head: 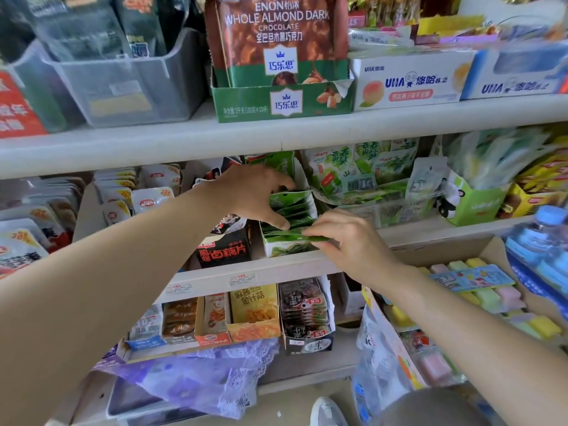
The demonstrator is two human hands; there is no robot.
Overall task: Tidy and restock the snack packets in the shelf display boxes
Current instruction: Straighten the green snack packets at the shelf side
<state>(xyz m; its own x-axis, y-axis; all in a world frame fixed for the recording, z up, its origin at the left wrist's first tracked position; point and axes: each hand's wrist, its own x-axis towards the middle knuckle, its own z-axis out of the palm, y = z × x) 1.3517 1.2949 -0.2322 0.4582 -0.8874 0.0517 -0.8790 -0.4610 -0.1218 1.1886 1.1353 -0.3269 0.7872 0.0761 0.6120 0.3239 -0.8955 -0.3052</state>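
Your right hand (347, 241) pinched the front packet (316, 238) by its top edge, thumb and fingertips pressed together on it, at the front lip of the display box (285, 248) on the middle shelf (270, 270). Your left hand (255, 195) curled over the other green packets (292, 207) standing in a row in that box, with the fingers behind the row and the thumb at its front, holding them together.

A black box (224, 252) touched the display box on its left. On the right a clear tub (396, 212) held more green bags, and past that stood a green box with a panda (473, 206). The upper shelf (276, 138) hung low over your left hand and hid the back of the box. A chocolate box (282, 103) sat on it. Water bottles (547, 241) stood well off to the right.

The packets were flat, glossy and green, and they leaned back. The front one showed only its thin edge
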